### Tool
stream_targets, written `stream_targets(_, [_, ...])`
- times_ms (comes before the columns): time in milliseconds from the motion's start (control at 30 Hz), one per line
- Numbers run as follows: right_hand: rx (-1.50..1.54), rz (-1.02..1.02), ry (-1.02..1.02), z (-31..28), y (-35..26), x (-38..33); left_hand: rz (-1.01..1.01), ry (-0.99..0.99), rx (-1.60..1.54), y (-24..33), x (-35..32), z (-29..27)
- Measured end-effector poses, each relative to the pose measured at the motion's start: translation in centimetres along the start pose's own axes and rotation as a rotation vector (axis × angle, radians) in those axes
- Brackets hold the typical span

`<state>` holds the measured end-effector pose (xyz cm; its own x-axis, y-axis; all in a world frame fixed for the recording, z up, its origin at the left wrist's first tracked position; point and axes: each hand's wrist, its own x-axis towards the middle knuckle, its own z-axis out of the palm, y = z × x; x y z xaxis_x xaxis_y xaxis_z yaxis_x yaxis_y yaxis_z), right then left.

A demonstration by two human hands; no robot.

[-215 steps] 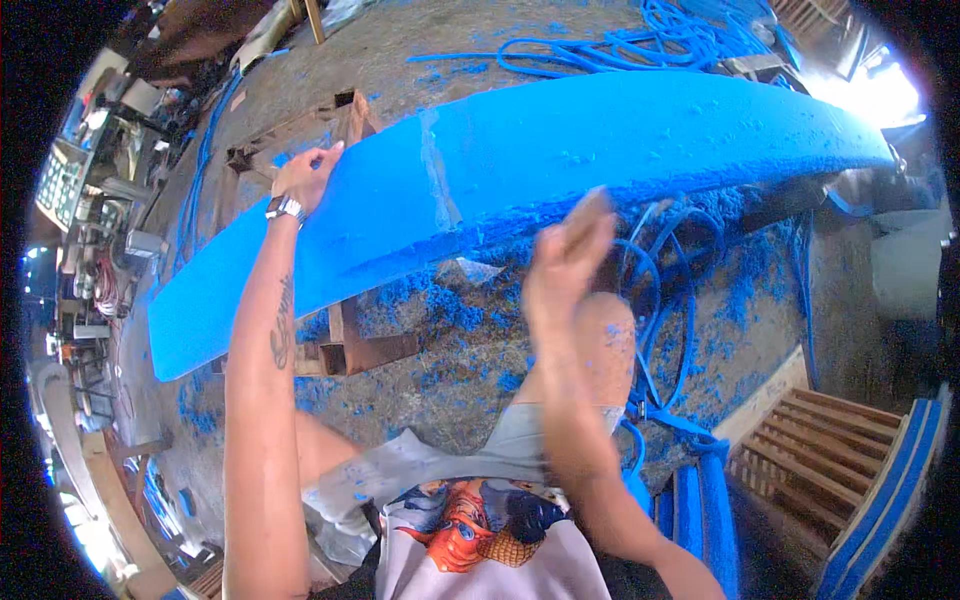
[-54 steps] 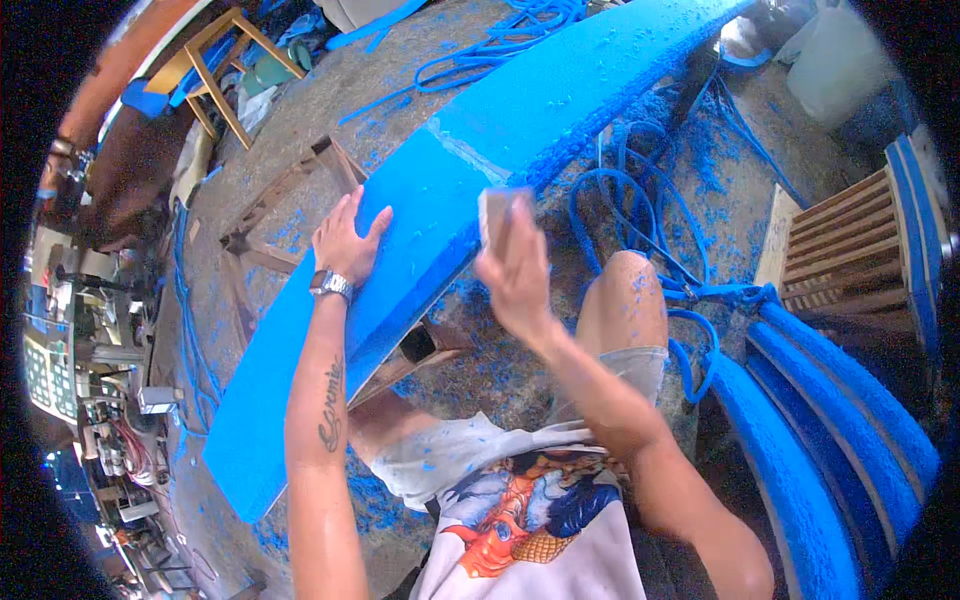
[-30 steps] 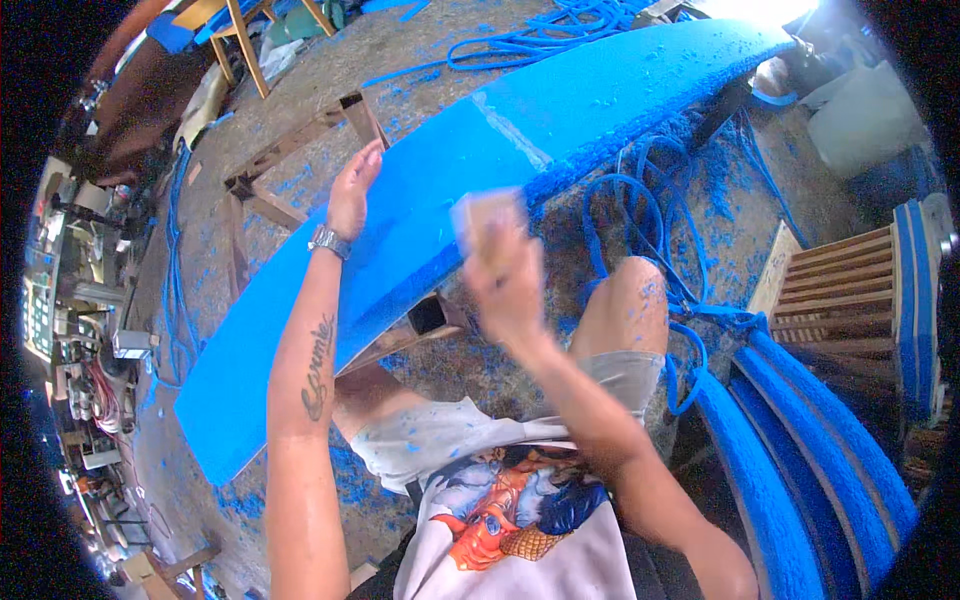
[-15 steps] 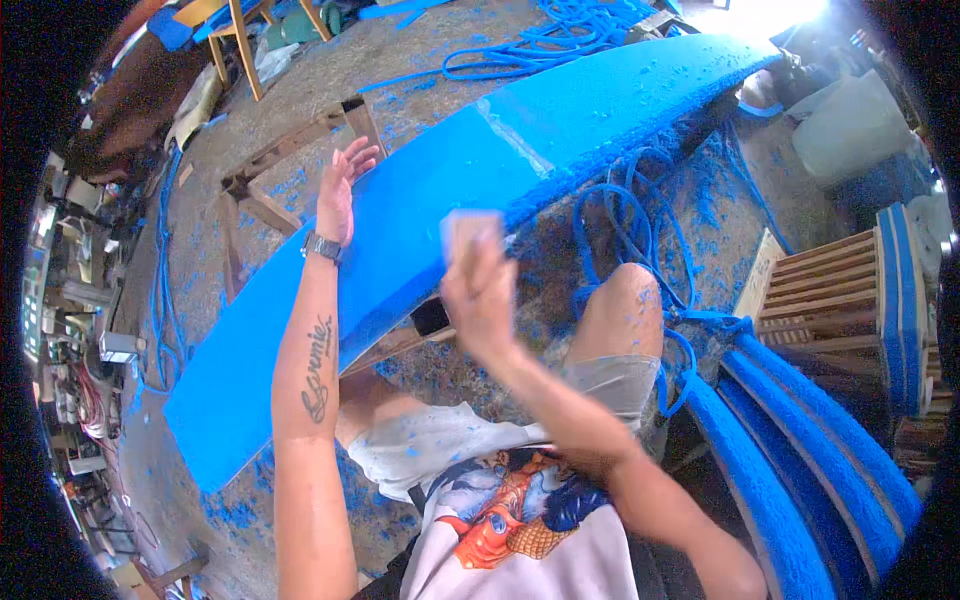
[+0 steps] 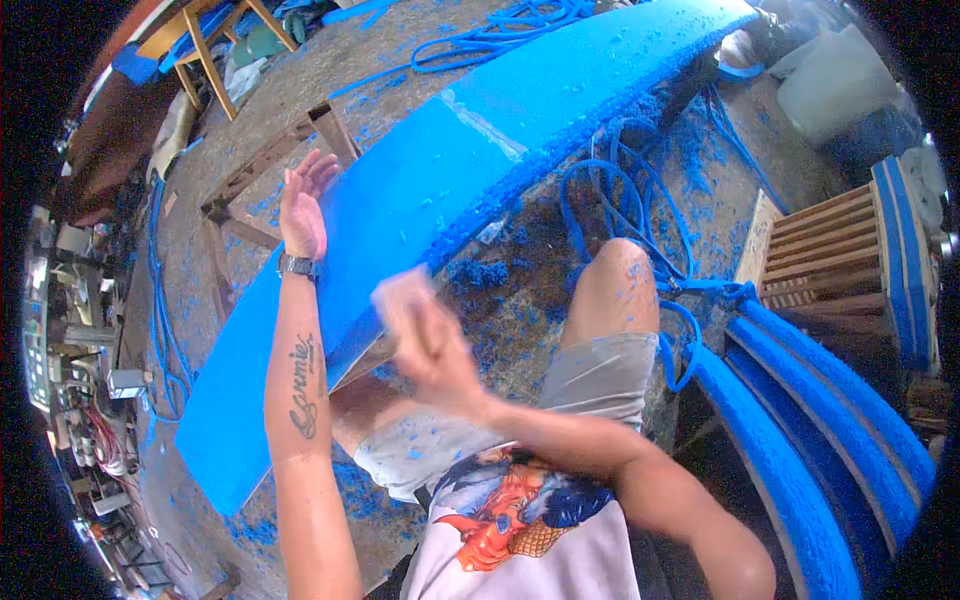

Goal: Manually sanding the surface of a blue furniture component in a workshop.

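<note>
A long bright-blue foam-covered board [image 5: 400, 185] slants from the near left to the far right, with a pale band across its middle. My left hand [image 5: 305, 215] rests at its far edge, palm toward the board, fingers stretched out and holding nothing. In my right hand [image 5: 440, 360] is a tan rectangular block [image 5: 403, 298], like a sanding block, smeared by motion. The block is at the board's near edge; whether it touches is unclear. Blue crumbs cling along that fuzzy near edge.
A wooden frame [image 5: 230, 215] shows beneath the board. Blue strips [image 5: 640, 200] lie coiled beside my knee. Curved blue-edged pieces [image 5: 780, 450] sit at the right, near a slatted wooden piece [image 5: 820, 245]. A wooden chair [image 5: 205, 60] stands far left, and blue scraps litter the floor.
My right hand has drawn the block toward me and leftward along the board's near edge. My left hand keeps its place at the far edge while the whole view has shifted somewhat.
</note>
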<state>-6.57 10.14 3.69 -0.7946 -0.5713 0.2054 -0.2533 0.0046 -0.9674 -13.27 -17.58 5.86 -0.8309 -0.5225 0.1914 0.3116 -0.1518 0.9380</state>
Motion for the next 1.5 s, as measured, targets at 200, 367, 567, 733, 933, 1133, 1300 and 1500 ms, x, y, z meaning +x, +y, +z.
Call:
stream_targets(200, [0.461, 0.299, 0.476, -2.0, 2.0, 6.2, 0.017, 0.041, 0.012, 0.0, 0.0, -0.2])
stream_targets(367, [0.104, -0.026, 0.16, 1.2, 0.8, -0.2, 0.023, 0.017, 0.023, -0.1, 0.0, -0.5])
stream_targets(567, [0.429, 0.292, 0.508, -1.2, 1.2, 5.5, 0.005, 0.034, 0.038, 0.0, -0.1, -0.7])
stream_targets(733, [0.392, 0.212, 0.125, 1.9, -0.1, 0.0, 0.002, 0.045, 0.067, 0.1, -0.2, -0.8])
stream_targets(933, [0.523, 0.272, 0.603, -2.4, 0.9, 6.7, 0.043, 0.067, 0.229, 0.2, -0.3, -0.5])
stream_targets(1133, [0.464, 0.283, 0.166, 0.7, 0.3, 1.8, 0.055, 0.11, 0.314, 0.5, -0.4, -0.3])
stream_targets(1300, [0.706, 0.364, 0.515, -3.1, 0.4, 5.4, 0.068, 0.115, 0.426, 0.3, -0.5, -1.1])
stream_targets(1500, [0.464, 0.328, -0.013, 0.7, -1.9, 0.8, 0.095, 0.176, 0.543, 0.8, -0.4, -0.6])
